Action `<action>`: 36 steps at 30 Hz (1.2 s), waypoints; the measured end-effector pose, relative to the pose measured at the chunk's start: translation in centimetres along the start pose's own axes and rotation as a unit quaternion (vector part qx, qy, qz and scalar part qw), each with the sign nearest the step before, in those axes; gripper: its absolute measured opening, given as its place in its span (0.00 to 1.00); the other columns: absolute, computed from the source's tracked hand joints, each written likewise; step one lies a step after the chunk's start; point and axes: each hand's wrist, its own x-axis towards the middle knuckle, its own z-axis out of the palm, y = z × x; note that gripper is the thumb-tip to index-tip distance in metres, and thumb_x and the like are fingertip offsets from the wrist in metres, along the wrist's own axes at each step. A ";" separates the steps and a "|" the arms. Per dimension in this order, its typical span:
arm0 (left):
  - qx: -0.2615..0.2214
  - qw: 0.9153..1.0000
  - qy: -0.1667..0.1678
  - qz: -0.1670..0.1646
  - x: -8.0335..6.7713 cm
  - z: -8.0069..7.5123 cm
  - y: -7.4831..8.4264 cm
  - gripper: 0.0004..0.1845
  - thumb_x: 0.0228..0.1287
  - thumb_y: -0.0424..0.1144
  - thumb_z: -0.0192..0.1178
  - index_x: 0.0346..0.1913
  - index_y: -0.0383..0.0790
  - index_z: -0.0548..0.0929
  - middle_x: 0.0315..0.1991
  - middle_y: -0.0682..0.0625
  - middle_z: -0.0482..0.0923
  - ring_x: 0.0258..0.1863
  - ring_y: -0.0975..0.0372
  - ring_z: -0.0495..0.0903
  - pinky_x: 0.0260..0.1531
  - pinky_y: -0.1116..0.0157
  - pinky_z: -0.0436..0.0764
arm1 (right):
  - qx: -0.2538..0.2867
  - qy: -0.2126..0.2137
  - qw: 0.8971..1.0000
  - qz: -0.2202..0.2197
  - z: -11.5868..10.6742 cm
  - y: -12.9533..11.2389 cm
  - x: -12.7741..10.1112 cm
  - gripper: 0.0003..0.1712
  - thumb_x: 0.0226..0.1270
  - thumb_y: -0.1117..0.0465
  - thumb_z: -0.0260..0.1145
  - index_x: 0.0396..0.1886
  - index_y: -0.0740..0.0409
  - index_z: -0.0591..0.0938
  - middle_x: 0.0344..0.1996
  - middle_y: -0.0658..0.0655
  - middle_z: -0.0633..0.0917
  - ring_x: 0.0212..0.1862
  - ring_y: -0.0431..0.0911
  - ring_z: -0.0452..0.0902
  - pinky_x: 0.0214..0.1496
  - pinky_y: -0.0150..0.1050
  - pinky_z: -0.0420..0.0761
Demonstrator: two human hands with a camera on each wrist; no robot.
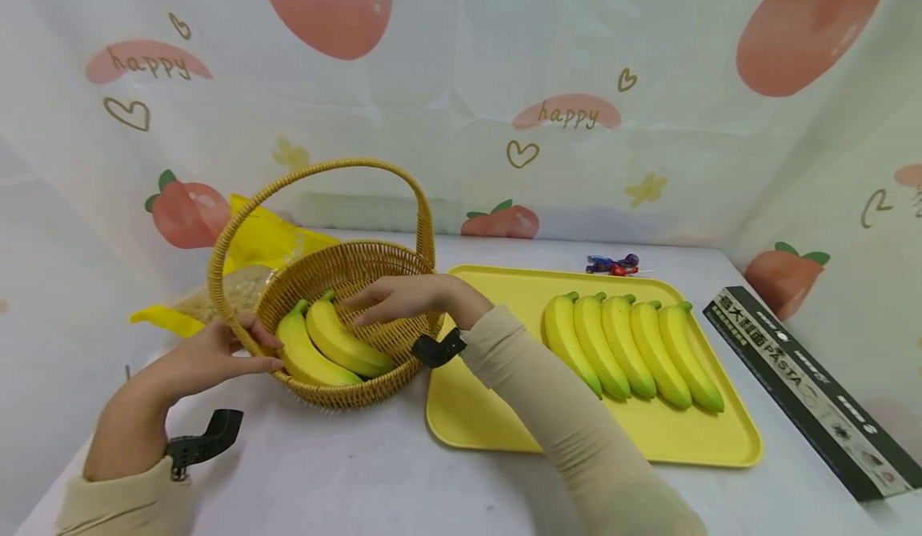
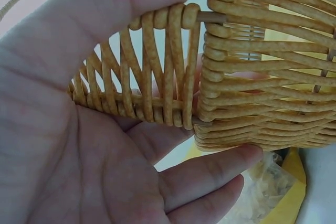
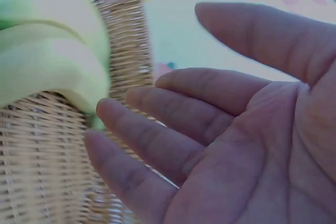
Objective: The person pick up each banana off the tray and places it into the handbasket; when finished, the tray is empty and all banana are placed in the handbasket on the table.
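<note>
A woven wicker basket [image 1: 360, 394] with a tall handle stands left of centre, with two yellow bananas [image 1: 327, 348] lying in it. My left hand [image 1: 209, 352] holds the basket's left rim, thumb over the edge and fingers along the outer wall. Up close, the left wrist view shows that palm [image 2: 79, 156] against the weave [image 2: 252, 77]. My right hand [image 1: 399, 298] hovers over the basket with straight fingers and holds nothing. In the right wrist view its open palm [image 3: 210, 145] is just beside the bananas [image 3: 52, 61] and the basket wall [image 3: 42, 156].
Right of the basket lies a yellow tray [image 1: 504, 424] with several bananas [image 1: 630, 348] in a row. A black pasta box [image 1: 807, 384] lies at the far right. Wrapped sweets [image 1: 612, 265] sit behind the tray. A yellow bag [image 1: 266, 240] is behind the basket.
</note>
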 end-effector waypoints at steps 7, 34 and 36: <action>-0.001 1.000 -0.004 -0.004 0.1 0.1 -0.1 0.13 0.56 0.42 0.66 0.37 0.37 0.78 0.39 0.49 0.80 0.40 0.72 0.74 0.45 0.59 0.73 | -0.015 0.036 0.999 -0.026 -0.3 1.3 -4.8 0.33 0.71 0.54 0.54 0.72 0.54 0.57 0.71 0.52 0.60 0.70 0.45 0.59 0.69 0.34 0.63; -0.002 1.000 -0.005 -0.018 0.0 0.1 0.1 0.14 0.56 0.44 0.66 0.38 0.37 0.78 0.39 0.48 0.81 0.40 0.69 0.74 0.42 0.64 0.74 | 0.235 0.308 0.920 -0.053 6.2 10.4 -16.7 0.33 0.68 0.57 0.57 0.70 0.62 0.61 0.69 0.62 0.63 0.69 0.57 0.59 0.67 0.43 0.67; -0.001 1.000 -0.005 -0.014 0.1 0.2 0.0 0.14 0.56 0.43 0.65 0.38 0.36 0.78 0.39 0.48 0.81 0.40 0.69 0.74 0.42 0.63 0.74 | 0.243 0.332 0.910 -0.051 6.5 11.0 -17.1 0.33 0.68 0.59 0.58 0.69 0.64 0.61 0.68 0.64 0.64 0.69 0.58 0.60 0.64 0.37 0.70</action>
